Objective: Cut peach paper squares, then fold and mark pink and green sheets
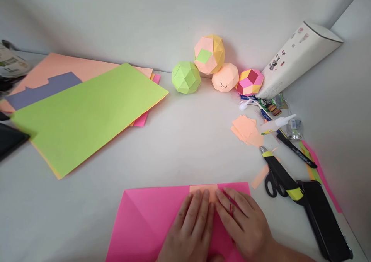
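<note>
A large pink paper sheet (145, 215) lies at the near edge of the desk, with a diagonal crease on its left part. On its far edge rests a small peach paper piece (203, 188), partly hidden by my fingers. My left hand (193, 225) lies flat, fingers stretched out, pressing the peach piece onto the pink sheet. Beside it my right hand (245, 219) also lies fairly flat, its fingertips touching the piece's right edge. Something thin and red shows across one right finger, perhaps a ring. My left thumb is mostly hidden.
Green sheet (95, 119) tops coloured papers at left. Paper polyhedra (186, 77) stand by the wall, beside a leaning white box (301, 61). At right are peach scraps (246, 128), a glue bottle (275, 125), a utility knife (281, 173), scissors (272, 184) and a black case (324, 219).
</note>
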Demonstrator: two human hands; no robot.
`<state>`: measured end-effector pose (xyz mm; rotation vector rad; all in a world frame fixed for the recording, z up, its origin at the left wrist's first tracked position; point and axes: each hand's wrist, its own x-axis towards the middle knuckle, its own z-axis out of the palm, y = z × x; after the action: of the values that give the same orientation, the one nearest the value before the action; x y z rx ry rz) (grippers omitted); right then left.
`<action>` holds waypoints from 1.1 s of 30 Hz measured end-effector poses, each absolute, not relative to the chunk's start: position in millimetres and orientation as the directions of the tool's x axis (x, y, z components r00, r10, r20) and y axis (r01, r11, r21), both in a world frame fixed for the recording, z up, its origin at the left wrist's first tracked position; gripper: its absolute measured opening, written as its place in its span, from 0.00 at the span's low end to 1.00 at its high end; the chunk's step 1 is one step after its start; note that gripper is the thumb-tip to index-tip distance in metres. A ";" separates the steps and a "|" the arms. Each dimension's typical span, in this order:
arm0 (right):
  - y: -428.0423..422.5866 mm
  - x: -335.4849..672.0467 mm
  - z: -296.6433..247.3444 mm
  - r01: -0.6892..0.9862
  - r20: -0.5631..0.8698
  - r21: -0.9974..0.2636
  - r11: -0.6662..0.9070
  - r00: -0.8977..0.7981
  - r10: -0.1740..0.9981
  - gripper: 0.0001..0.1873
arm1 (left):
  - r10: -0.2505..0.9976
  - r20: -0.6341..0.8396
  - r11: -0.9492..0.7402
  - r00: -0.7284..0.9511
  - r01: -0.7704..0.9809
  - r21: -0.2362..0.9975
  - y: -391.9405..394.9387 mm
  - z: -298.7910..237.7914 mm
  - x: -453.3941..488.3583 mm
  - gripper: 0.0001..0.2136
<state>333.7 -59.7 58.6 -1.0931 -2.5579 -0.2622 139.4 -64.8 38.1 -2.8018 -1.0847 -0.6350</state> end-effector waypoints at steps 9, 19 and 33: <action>-60.7 331.6 58.3 0.745 0.397 0.034 0.666 -0.622 0.675 0.14 | 0.654 0.399 -0.725 0.642 0.683 0.089 -68.4 34.2 142.3 0.32; -44.7 335.7 36.5 0.815 0.361 -0.194 0.546 -0.458 0.813 0.20 | 0.689 0.225 -0.725 0.689 0.659 0.200 -70.5 34.8 139.3 0.31; 34.0 353.4 25.4 0.848 0.483 -0.162 0.504 -0.377 0.790 0.12 | 0.683 0.112 -0.725 0.721 0.653 0.217 -62.3 39.5 105.5 0.33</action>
<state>353.4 34.0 25.4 -1.3412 -2.2444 -0.1527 105.5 -62.3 39.5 -3.0637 -1.1985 -0.3069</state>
